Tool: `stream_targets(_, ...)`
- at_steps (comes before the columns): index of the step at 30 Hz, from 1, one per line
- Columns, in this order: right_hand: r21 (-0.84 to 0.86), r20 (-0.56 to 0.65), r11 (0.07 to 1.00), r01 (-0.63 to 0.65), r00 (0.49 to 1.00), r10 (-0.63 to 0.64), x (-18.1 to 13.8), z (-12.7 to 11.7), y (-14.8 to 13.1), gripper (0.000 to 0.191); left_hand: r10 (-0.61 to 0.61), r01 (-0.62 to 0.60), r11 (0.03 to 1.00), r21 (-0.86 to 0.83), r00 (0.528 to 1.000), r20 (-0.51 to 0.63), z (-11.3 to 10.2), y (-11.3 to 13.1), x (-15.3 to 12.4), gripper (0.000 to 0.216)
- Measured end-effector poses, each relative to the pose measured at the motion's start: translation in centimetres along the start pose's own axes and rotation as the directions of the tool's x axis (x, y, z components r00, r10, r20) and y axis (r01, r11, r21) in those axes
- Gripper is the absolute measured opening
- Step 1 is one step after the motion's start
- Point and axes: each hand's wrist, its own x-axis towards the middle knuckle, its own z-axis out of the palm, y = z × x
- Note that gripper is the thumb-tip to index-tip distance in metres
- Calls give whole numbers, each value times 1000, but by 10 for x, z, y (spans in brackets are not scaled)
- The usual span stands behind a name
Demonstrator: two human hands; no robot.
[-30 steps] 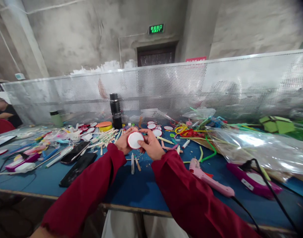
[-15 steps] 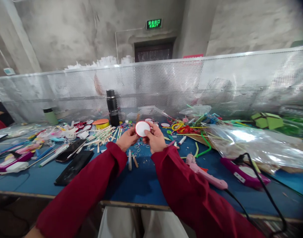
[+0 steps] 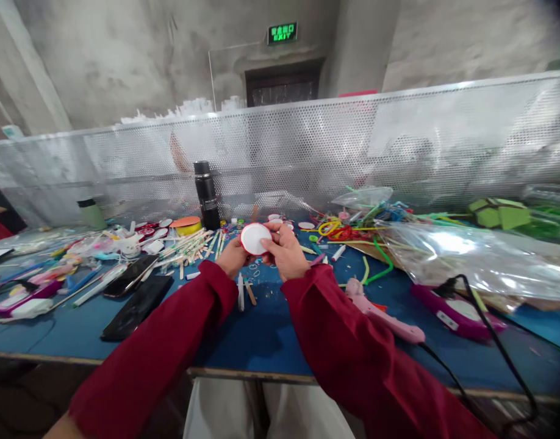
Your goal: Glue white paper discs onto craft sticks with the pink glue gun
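White round disc (image 3: 256, 238) w/ a thin red rim is up in the air, held btwn both hands above the blue tabletop (image 3: 262, 338), pale face tilted toward the wearer; the bare right hand (image 3: 287, 253) grips it, thumb pressed on the face nr the right edge, fingers bent behind; the bare left hand (image 3: 233, 258) is closed at the lower-left rim, its fingertips partly hidden, so can't tell exactly how they sit; both arms are in dark red sleeves (image 3: 170, 335).

Just below the hands, on the table, lie a slim whitish pen-like tube (image 3: 240, 292) & a short tan wooden stick (image 3: 251, 294), side by side; to the right, a pink plastic glue gun (image 3: 385, 318) w/ a black cord, then a purple box (image 3: 458, 311) w/ a white top, nr a big shiny clear plastic bag (image 3: 467, 262).

On the left, a flat black rectangular slab (image 3: 137, 308) lies nr a dark phone (image 3: 131, 275); beyond, a heap of pale thin sticks (image 3: 195, 247), a yellow roll w/ an orange top (image 3: 187, 227) & a tall black bottle (image 3: 207, 198), upright; behind it all, a perforated grey metal screen (image 3: 307, 152).
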Motion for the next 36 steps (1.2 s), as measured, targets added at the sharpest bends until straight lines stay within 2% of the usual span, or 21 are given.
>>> stream_targets(3, -100, 132, 994, -34, 990, 47, -4, 2, -3, 31, 5, -8, 994, -109, 1000, -27, -10, 13, 1, 29)
stream_targets(6, -171, 226, 984, -53, 970, 92, -7, 3, -6, 27, 23, -26, 993, -116, 999, -27, -19, 26, 2, 26)
stream_targets(10, -183, 280, 981, -56, 954, 106, -9, 3, -6, 25, 48, -49, 991, -123, 999, -12, -24, 33, 1, 26)
stream_targets(14, -183, 317, 981, -61, 941, 118, -8, 2, -4, 24, 11, -15, 990, -139, 999, -31, -25, 35, 1, 30)
stream_targets(19, -145, 281, 989, -3, 959, 45, -8, 2, -6, 24, -16, 9, 987, -162, 999, -43, -25, 33, 2, 31)
stream_targets(26, -148, 212, 989, 21, 977, 11, -6, 0, -8, 26, -62, 53, 985, -162, 997, -47, -24, 21, 5, 27)
stream_targets(32, -192, 241, 980, -57, 965, 103, -6, 0, -3, 23, -12, 5, 987, -158, 999, -45, -19, 26, 1, 25)
stream_targets(36, -179, 271, 982, -66, 956, 114, -7, 1, -3, 23, -17, 14, 987, -161, 1000, -20, -18, 31, -1, 24)
